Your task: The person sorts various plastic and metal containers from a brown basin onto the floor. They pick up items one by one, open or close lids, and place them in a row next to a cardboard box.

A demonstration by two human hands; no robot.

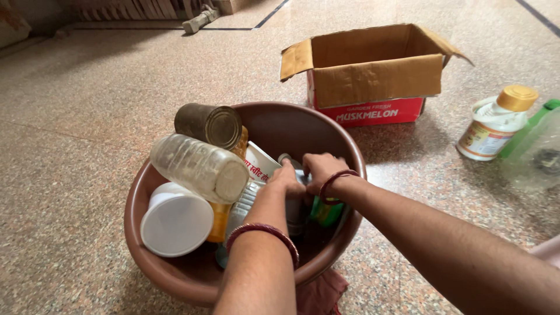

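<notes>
Head view: looks down at both hands inside a brown tub (175,274) that sits on the speckled stone floor (87,116).
Left hand (287,178): reaches in from below-centre, fingers curled down over a grey container (294,210) standing in the tub; looks like they close on its top, but fingertips are hidden, so can't tell how tight.
Right hand (319,169): comes in from the right, wrist bent, fingers folded onto the same grey container, touching the left hand. Red bangles on both wrists.
Thing in hand: grey container, mid-tub, directly under both sets of fingers; mostly covered, shape unclear.
Near the fingers: green bottle (326,213) just below the right wrist; white carton (259,166) just left of the left fingers; clear plastic bottle (198,166) lying on its side further left, rusty tin can (210,123) above it, white tub (175,221) lower left.
Doing it well (my view): keep both hands low on the container and lift straight up, since the pile is loose; the clear bottle & can rest on other items and could roll if nudged.
Beyond the tub: open cardboard box (373,76) past the fingers, white jar w/ yellow cap (496,122) and a green-capped clear bottle (534,151) well off to the right.
</notes>
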